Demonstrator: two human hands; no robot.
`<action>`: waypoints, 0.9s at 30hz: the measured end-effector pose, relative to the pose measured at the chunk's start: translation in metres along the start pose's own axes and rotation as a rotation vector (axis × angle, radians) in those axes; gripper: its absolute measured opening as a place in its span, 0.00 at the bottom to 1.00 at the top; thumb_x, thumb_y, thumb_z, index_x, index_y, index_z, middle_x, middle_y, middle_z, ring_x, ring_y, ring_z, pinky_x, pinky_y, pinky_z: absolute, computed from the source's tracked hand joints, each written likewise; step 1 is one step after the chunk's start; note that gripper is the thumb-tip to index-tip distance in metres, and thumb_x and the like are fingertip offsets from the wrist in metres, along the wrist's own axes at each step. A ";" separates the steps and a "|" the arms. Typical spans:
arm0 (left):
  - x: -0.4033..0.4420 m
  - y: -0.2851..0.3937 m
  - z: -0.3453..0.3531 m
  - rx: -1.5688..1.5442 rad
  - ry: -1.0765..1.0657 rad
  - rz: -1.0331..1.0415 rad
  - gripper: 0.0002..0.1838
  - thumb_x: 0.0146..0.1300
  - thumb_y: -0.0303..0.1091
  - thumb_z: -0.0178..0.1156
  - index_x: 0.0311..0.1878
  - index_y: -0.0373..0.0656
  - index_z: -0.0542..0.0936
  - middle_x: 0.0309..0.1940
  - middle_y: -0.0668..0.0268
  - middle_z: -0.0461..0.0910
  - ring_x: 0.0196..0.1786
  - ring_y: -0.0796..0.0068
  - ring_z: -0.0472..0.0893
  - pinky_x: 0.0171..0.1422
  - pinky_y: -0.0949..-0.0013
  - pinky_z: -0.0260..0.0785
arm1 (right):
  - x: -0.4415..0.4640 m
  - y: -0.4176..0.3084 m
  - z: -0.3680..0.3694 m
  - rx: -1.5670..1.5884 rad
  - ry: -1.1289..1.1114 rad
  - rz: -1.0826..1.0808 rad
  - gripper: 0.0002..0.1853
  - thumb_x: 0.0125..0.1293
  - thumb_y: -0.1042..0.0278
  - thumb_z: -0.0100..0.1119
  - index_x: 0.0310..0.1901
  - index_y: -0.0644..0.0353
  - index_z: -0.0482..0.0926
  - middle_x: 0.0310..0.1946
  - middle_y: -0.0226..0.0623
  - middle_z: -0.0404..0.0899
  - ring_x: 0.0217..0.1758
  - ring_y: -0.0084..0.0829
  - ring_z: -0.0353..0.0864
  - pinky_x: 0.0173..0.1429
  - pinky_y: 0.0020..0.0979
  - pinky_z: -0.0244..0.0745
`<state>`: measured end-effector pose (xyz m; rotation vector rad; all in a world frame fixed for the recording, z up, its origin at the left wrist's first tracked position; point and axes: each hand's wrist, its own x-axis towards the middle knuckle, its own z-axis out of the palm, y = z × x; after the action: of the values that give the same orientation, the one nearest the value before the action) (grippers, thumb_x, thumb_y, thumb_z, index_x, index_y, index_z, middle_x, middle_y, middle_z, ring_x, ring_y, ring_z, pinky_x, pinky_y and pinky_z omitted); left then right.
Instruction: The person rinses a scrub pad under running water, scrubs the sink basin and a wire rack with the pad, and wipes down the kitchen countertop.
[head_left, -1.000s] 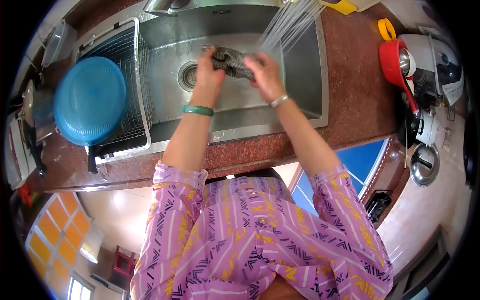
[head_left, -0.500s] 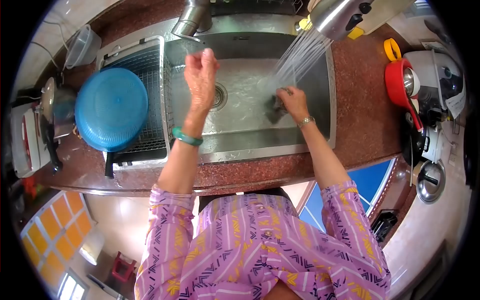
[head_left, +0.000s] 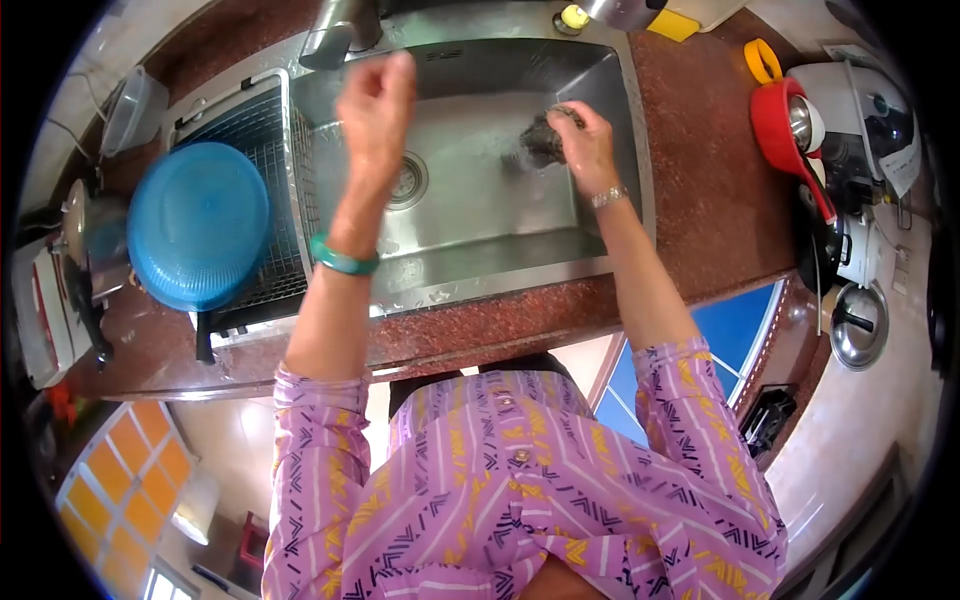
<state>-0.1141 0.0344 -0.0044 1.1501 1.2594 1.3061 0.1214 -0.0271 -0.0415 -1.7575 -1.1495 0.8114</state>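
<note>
My right hand (head_left: 590, 150) is closed around a dark grey, mesh-like steel wool scrubber (head_left: 541, 142), low over the right part of the steel sink (head_left: 480, 215). Water glistens around the scrubber. My left hand (head_left: 376, 115), with curled fingers and a little motion blur, is raised at the back left of the sink. It is just below the metal faucet base (head_left: 342, 35) and covers the place of its lever; whether it touches the lever I cannot tell. The spray head (head_left: 620, 10) shows at the top edge, with no water visible from it.
A blue lidded pan (head_left: 200, 225) rests on the wire dish rack (head_left: 280, 180) left of the sink. On the right counter are a red pan (head_left: 772, 120) and a yellow ring (head_left: 762, 62). A round lid (head_left: 860, 325) stands farther right. The drain (head_left: 408, 182) lies under my left forearm.
The spray from the faucet head has stopped. My left hand has moved up and left in view, and the right hand has lifted the scrubber slightly. The whole view has shifted a little.
</note>
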 end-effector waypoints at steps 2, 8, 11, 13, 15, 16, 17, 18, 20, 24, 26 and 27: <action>-0.030 -0.029 0.012 -0.089 -0.191 -0.644 0.41 0.55 0.65 0.58 0.58 0.37 0.64 0.53 0.51 0.69 0.48 0.58 0.73 0.43 0.55 0.70 | -0.008 -0.013 0.008 0.059 -0.076 -0.076 0.13 0.56 0.63 0.61 0.36 0.64 0.80 0.24 0.35 0.80 0.28 0.20 0.74 0.35 0.27 0.71; -0.078 -0.074 0.047 -0.659 -0.380 -0.696 0.34 0.59 0.59 0.56 0.55 0.38 0.67 0.52 0.52 0.70 0.52 0.54 0.73 0.53 0.47 0.69 | -0.069 -0.075 0.051 -0.006 -0.169 -0.359 0.09 0.58 0.66 0.63 0.33 0.62 0.77 0.23 0.35 0.77 0.24 0.25 0.76 0.29 0.28 0.71; -0.085 -0.083 0.058 -0.673 -0.313 -0.416 0.21 0.66 0.49 0.49 0.47 0.38 0.71 0.44 0.56 0.75 0.46 0.61 0.77 0.53 0.55 0.71 | -0.052 -0.012 0.071 -0.327 0.013 -0.431 0.12 0.58 0.57 0.59 0.31 0.58 0.77 0.24 0.47 0.77 0.26 0.48 0.76 0.31 0.40 0.72; -0.083 -0.053 0.063 -0.717 -0.209 -0.479 0.16 0.69 0.43 0.42 0.44 0.39 0.72 0.39 0.59 0.76 0.41 0.64 0.78 0.51 0.58 0.72 | -0.019 0.011 0.061 -0.518 -0.009 -0.149 0.16 0.59 0.50 0.55 0.31 0.56 0.78 0.22 0.50 0.77 0.27 0.53 0.76 0.31 0.45 0.71; -0.076 -0.023 0.065 -0.642 -0.136 -0.681 0.16 0.70 0.40 0.39 0.43 0.40 0.73 0.37 0.61 0.77 0.39 0.67 0.78 0.49 0.60 0.73 | -0.004 0.030 0.055 -0.483 0.047 -0.130 0.16 0.57 0.52 0.55 0.28 0.58 0.78 0.21 0.50 0.77 0.26 0.52 0.77 0.30 0.44 0.71; -0.075 -0.017 0.064 -0.543 -0.110 -0.853 0.16 0.70 0.41 0.40 0.44 0.40 0.73 0.38 0.60 0.77 0.39 0.67 0.78 0.49 0.60 0.73 | -0.006 0.030 0.054 -0.491 0.055 -0.110 0.15 0.57 0.54 0.55 0.27 0.59 0.78 0.21 0.50 0.77 0.26 0.51 0.77 0.30 0.43 0.71; -0.073 -0.055 0.059 -0.510 -0.128 -0.804 0.16 0.70 0.41 0.40 0.44 0.40 0.73 0.38 0.60 0.78 0.40 0.67 0.78 0.48 0.60 0.73 | -0.014 0.030 0.057 -0.440 0.018 -0.151 0.14 0.57 0.56 0.55 0.27 0.59 0.78 0.21 0.51 0.76 0.25 0.51 0.76 0.30 0.42 0.71; -0.071 -0.091 0.054 -0.476 -0.145 -0.756 0.16 0.70 0.42 0.40 0.44 0.41 0.73 0.38 0.60 0.78 0.40 0.67 0.78 0.48 0.60 0.73 | -0.027 0.023 0.063 -0.389 -0.019 -0.188 0.13 0.56 0.58 0.56 0.26 0.60 0.78 0.21 0.51 0.76 0.25 0.50 0.76 0.29 0.41 0.71; -0.068 -0.137 0.049 -0.817 -0.307 -0.974 0.17 0.71 0.44 0.41 0.45 0.40 0.73 0.39 0.60 0.78 0.41 0.66 0.78 0.48 0.60 0.73 | -0.061 -0.015 0.073 -0.236 -0.171 -0.360 0.09 0.54 0.62 0.58 0.30 0.58 0.80 0.21 0.49 0.75 0.24 0.50 0.76 0.29 0.40 0.71; -0.084 -0.082 0.050 -0.732 -0.339 -0.620 0.17 0.71 0.43 0.42 0.45 0.39 0.72 0.40 0.60 0.77 0.41 0.64 0.79 0.45 0.59 0.75 | -0.022 0.025 0.081 -0.415 -0.011 -0.223 0.14 0.56 0.53 0.57 0.30 0.57 0.79 0.23 0.48 0.77 0.27 0.51 0.76 0.30 0.42 0.71; -0.097 -0.056 0.056 -0.444 -0.253 -0.297 0.15 0.71 0.40 0.42 0.45 0.40 0.72 0.39 0.60 0.78 0.39 0.64 0.79 0.44 0.58 0.75 | 0.000 0.039 0.065 -0.544 -0.069 -0.038 0.17 0.58 0.52 0.53 0.32 0.58 0.80 0.26 0.52 0.78 0.31 0.53 0.78 0.35 0.45 0.72; -0.098 -0.053 0.059 -0.363 -0.225 -0.238 0.14 0.71 0.39 0.42 0.44 0.40 0.73 0.39 0.60 0.78 0.38 0.65 0.79 0.44 0.58 0.76 | -0.005 0.043 0.067 -0.528 -0.037 -0.067 0.16 0.58 0.53 0.54 0.32 0.58 0.80 0.26 0.52 0.78 0.30 0.53 0.78 0.35 0.45 0.72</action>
<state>-0.0445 -0.0559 -0.0566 0.8349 0.9175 1.1347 0.0780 -0.0200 -0.1080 -2.1159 -1.5393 0.5277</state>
